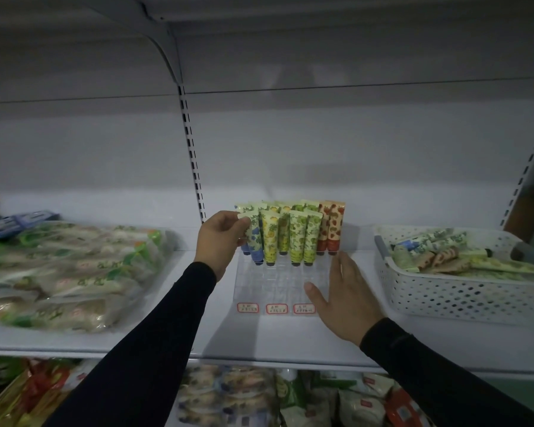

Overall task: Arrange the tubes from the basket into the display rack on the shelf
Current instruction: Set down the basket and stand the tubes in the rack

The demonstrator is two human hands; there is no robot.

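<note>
While the left hand (221, 238) pinches the top of a blue-patterned tube (255, 238) at the left end of the clear rack (278, 280), the right hand (344, 292) rests flat and open against the rack's right front side, fingers straight. That tube stands cap down in the front filled row, just beside yellow, green and red tubes (299, 232) (two rows deep, as far as the dim light shows). More tubes lie heaped in the white basket (444, 291) to the right on the same shelf (259, 340). Bagged goods (68, 266) lie to the left.
</note>
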